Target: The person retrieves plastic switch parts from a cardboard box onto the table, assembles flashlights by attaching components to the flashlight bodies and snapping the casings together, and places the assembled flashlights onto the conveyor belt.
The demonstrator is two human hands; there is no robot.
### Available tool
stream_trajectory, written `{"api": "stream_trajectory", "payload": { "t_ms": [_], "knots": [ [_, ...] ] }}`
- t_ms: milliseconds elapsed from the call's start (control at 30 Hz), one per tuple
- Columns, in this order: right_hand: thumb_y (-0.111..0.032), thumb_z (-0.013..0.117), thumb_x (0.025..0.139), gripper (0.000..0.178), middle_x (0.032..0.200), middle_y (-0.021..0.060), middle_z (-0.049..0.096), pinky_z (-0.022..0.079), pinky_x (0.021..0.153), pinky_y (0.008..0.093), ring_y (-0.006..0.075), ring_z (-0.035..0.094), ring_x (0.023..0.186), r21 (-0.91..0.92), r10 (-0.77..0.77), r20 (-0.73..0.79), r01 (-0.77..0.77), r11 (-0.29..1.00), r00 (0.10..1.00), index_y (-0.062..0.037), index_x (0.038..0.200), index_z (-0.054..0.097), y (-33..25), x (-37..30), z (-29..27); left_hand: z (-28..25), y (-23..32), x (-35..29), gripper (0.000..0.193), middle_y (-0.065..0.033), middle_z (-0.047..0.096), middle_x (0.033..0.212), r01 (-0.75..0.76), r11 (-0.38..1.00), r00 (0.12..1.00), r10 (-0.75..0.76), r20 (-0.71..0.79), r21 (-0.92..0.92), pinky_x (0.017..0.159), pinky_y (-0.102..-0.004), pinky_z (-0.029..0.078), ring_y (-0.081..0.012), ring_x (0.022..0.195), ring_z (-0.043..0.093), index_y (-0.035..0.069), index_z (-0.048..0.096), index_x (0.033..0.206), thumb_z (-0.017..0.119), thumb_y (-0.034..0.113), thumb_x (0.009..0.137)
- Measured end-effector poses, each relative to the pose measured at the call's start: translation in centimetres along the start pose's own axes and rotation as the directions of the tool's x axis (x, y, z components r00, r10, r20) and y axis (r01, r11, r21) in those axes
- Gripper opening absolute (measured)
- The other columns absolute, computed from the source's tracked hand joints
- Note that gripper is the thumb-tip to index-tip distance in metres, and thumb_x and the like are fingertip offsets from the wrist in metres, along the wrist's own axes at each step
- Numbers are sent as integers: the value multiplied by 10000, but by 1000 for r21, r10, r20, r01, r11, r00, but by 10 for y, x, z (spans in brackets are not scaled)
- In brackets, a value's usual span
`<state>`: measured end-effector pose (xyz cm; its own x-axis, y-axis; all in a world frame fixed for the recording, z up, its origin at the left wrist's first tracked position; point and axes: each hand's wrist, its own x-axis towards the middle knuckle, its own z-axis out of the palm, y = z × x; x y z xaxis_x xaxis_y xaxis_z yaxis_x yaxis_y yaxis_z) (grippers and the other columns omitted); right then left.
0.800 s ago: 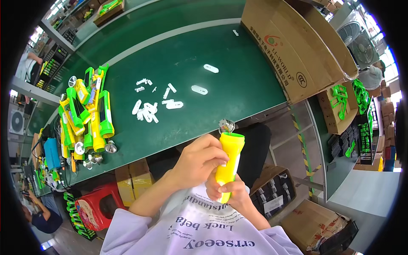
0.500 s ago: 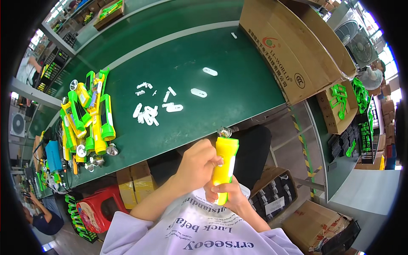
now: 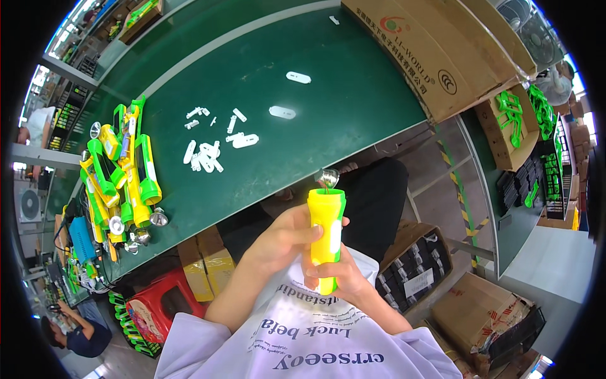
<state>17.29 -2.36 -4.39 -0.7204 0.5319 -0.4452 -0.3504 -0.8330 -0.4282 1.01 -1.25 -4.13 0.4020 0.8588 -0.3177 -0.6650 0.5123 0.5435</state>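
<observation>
A yellow and green flashlight body point(image 3: 323, 243) stands nearly upright in front of my chest. From its open top end a shiny reflector with its bulb point(image 3: 327, 177) sticks out on thin wires. My left hand point(image 3: 285, 239) is closed round the middle of the body, thumb on the front and a fingertip showing on the far side. Lower down, my right hand point(image 3: 344, 276) grips the body near its bottom end, thumb across the front. White oval plates point(image 3: 282, 112) and several small white plastic pieces point(image 3: 206, 156) lie on the green table point(image 3: 265, 183) beyond.
A pile of yellow and green flashlights point(image 3: 123, 170) covers the table's left end, some with reflectors hanging out. A large cardboard box point(image 3: 404, 50) stands at the far right. A red stool point(image 3: 161, 303) and a box of black parts point(image 3: 413, 268) are below table level.
My left hand has gone from a pinch at the flashlight's side to a grip round its middle. The flashlight stands straighter. The whole view has shifted a little.
</observation>
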Motion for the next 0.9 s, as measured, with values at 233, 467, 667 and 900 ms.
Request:
{"api": "stream_trajectory", "payload": {
  "t_ms": [233,467,667,900],
  "knots": [
    [-6,643,705,328,759,85,566,459,469,290,174,566,531,-64,-15,-26,14,998,1000,0,1006,511,8,-4,-6,-6,-19,-3,519,-175,643,1169,-40,999,998,39,-47,-24,924,-376,510,-234,1028,645,-23,541,1247,758,217,841],
    [3,620,692,376,686,93,543,460,480,316,198,548,507,73,15,-127,-6,997,992,1,1044,484,18,-9,-7,1,-44,-2,476,-171,666,1103,-53,998,983,45,-175,-38,869,-333,542,-212,940,676,-19,530,1234,686,291,908],
    [-1,617,699,348,699,95,534,451,478,318,196,532,495,128,29,-82,-19,992,996,-3,1023,490,19,-12,-12,5,-41,-4,400,-132,652,1093,12,999,972,-24,-232,-49,880,-325,513,-195,987,647,6,544,1245,649,239,937],
    [-23,631,712,313,648,91,519,466,479,299,181,533,483,163,50,-61,-39,986,997,4,993,497,20,-14,-10,11,-46,-10,431,-149,651,1093,-65,998,968,64,-243,3,905,-336,513,-231,1047,639,-12,542,1254,663,238,925]
  ]
}}
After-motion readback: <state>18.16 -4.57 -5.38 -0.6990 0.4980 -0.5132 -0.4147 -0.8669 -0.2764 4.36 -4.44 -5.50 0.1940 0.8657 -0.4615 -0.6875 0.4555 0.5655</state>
